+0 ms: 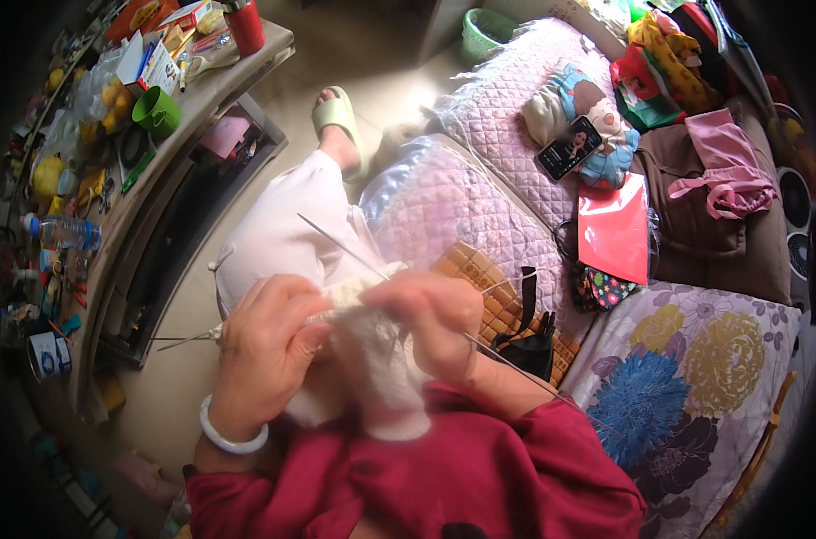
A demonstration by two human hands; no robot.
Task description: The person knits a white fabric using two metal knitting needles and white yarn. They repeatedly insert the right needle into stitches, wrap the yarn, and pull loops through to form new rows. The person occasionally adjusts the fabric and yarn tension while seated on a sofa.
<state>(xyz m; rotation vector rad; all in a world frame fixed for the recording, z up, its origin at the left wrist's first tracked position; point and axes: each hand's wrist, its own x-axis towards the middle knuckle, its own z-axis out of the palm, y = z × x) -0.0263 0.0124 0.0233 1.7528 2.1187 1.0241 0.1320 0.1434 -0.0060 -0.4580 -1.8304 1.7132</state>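
Note:
Cream knitted fabric (381, 357) hangs between my two hands above my lap, its lower part blurred. My left hand (270, 343) grips the fabric's upper left edge, where stitches sit on a needle. Beyond its knuckles, thin knitting needles (185, 339) stick out to the left. My right hand (428, 320) is blurred and pinches the upper right edge of the knitting. A long metal needle (340, 239) slants up and left from the work. Another long needle (536, 383) runs from under my right hand down past my forearm. Pale yarn (509, 279) shows beyond my right hand.
At left, a cluttered table (199, 101) holds a green mug (157, 113), a red flask (245, 27) and a plastic bottle (64, 232). On the quilted sofa (488, 175) at right lie a phone (569, 148), a red packet (613, 229), a wooden-bead mat (475, 266) and a black strap (529, 296).

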